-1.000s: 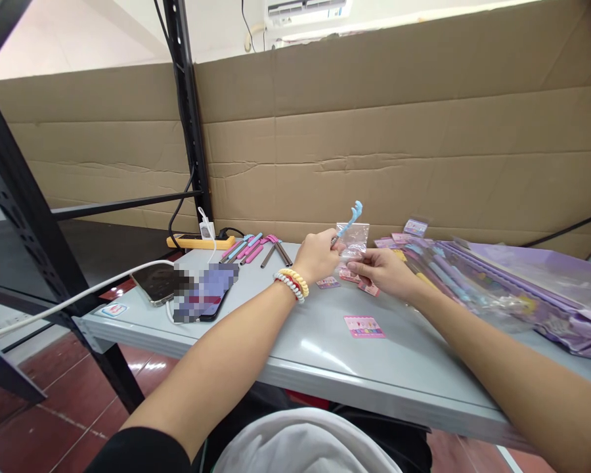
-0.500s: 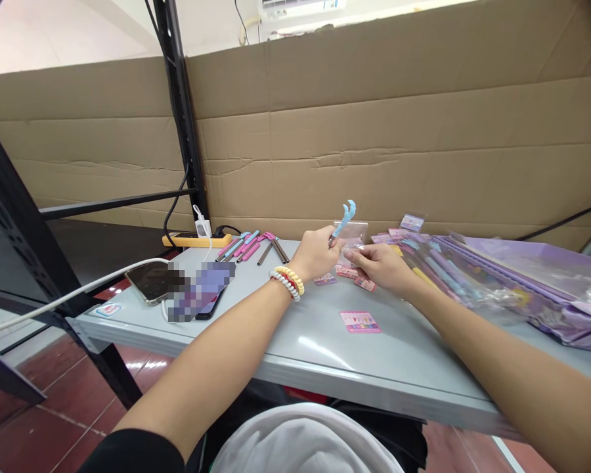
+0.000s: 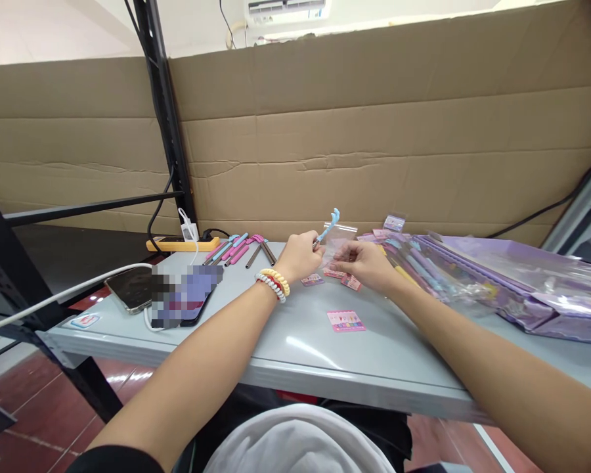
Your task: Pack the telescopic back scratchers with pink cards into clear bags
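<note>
My left hand (image 3: 299,257) is closed around a small light-blue back scratcher (image 3: 330,224); its curved claw end points up and away from me. Beside it, my right hand (image 3: 367,264) pinches a clear plastic zip bag (image 3: 341,232), which stands between the two hands. Whether the left fingers also touch the bag is hidden. Below the hands lie small printed cards (image 3: 350,282), and a larger pink card (image 3: 345,320) rests nearer the front edge.
Pink and blue back scratchers (image 3: 237,249) with metal rods lie at left. Two phones (image 3: 136,289) and a yellow power strip (image 3: 197,244) stand further left. At right, bagged sticks (image 3: 418,266) lie against a purple box (image 3: 532,309). Cardboard (image 3: 374,131) walls the back.
The view has shifted, so most things sit further left in it. The back scratcher has tipped lower towards the bag, and my right hand has turned, its back now more raised.
</note>
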The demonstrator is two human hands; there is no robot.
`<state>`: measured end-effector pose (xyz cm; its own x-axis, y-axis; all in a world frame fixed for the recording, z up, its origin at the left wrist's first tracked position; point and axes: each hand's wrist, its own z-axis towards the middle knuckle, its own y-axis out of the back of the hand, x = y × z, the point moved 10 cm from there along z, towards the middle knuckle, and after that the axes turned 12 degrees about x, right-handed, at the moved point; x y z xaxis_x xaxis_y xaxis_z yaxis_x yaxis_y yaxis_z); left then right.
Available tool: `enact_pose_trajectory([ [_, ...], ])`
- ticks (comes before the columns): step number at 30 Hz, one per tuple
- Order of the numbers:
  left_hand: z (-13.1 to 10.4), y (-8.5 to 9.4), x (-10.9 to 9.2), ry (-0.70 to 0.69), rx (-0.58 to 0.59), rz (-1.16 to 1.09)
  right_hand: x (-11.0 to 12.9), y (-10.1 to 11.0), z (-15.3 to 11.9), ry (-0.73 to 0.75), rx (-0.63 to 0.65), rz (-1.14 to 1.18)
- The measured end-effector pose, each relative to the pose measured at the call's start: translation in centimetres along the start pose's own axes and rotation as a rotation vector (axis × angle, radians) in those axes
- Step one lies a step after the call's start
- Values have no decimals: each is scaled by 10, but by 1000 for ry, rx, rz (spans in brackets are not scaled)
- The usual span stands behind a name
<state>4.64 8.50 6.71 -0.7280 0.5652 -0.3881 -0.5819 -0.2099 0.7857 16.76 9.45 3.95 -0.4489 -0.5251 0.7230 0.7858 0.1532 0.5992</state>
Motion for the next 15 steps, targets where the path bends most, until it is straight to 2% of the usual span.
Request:
enact_pose_trajectory([
  [8, 1, -1, -2, -31, 12, 25, -1, -23, -2, -6, 225, 179],
  [15, 1, -6, -8, -74, 56, 53, -8, -15, 0, -74, 131, 246],
])
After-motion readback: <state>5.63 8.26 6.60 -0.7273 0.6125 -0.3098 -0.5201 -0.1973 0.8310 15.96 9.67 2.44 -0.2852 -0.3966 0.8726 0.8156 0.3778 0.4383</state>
